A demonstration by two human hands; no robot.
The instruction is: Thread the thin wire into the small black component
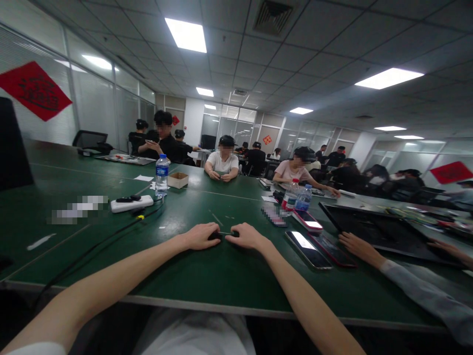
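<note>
Both of my hands rest on the green table (199, 291), close together near its middle. My left hand (202, 236) has its fingers curled round a small dark thing, too small to name. Opposite it, my right hand (246, 236) is closed on another small dark piece, its thumb and fingers pressed together. A thin line seems to run between the two hands. Whether the dark bits are one object I cannot tell.
On the left are a water bottle (161, 175), a small box (178, 180) and a white power strip (132, 203) with a black cable. At right lie a lit phone (308, 250), more phones, two bottles and a black tray (380, 229) held by another person's hands.
</note>
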